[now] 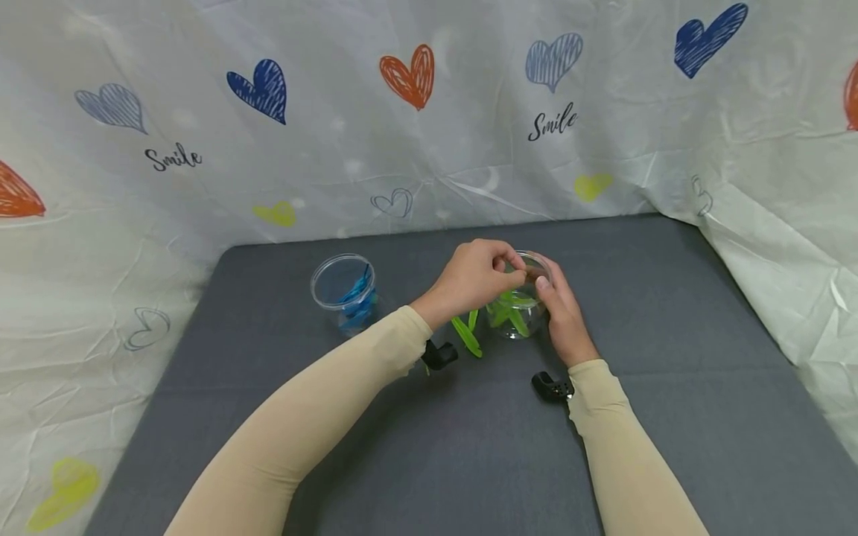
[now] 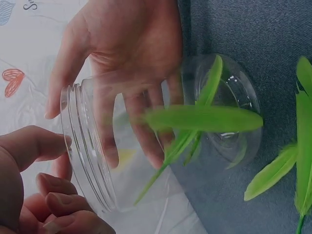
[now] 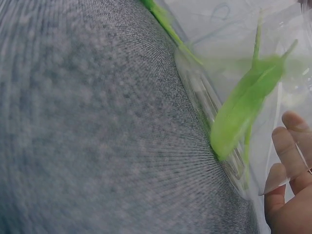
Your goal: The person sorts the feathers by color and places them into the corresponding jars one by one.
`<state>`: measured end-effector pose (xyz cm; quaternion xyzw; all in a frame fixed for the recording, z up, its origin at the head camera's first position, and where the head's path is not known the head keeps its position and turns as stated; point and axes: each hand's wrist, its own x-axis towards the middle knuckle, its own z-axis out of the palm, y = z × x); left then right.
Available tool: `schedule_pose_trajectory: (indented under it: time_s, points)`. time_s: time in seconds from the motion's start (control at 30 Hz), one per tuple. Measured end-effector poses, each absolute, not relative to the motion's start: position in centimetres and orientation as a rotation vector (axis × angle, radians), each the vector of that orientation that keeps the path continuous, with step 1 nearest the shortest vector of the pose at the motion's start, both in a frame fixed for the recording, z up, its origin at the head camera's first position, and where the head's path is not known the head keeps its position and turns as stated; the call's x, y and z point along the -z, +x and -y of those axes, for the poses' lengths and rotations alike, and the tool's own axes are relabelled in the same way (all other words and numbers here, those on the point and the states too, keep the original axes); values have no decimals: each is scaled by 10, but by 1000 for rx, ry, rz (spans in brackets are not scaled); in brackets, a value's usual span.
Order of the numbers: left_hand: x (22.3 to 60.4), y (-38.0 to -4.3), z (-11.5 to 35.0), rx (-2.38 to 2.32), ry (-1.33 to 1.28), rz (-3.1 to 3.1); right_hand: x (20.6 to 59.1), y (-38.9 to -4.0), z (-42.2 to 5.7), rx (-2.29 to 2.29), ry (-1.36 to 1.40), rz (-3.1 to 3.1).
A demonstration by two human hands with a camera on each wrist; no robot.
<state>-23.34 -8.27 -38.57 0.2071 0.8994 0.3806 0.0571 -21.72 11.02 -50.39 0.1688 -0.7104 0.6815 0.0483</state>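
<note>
My right hand holds a clear plastic jar on the table, its fingers behind the wall and thumb near the rim. Inside the jar lie several green feathers. One of them, a blurred feather, points from the mouth toward the base in the left wrist view. At the jar's mouth, my left hand has thumb and index close together at the rim and the other fingers bent; nothing shows between the fingertips. Loose green feathers lie on the table left of the jar, partly behind the left wrist.
A second clear jar with blue feathers stands to the left, behind the left forearm. Dark grey cloth covers the table. A white curtain printed with hearts hangs along the back and sides.
</note>
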Motion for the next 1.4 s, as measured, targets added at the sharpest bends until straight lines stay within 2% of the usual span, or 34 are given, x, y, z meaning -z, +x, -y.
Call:
schedule_pose_trajectory:
  time_s: [0.53,0.97,1.4]
  points:
    - [376,-222,126,-1237,658,-2782,505,-218,-109,-2055,530,2133]
    - [403,-206,186,-1026,648,-2801,503,-215,-108,-2034,527,2149]
    - [430,-184,217,-289,1049,-2777,505,-212,-105,-2052,474,2170]
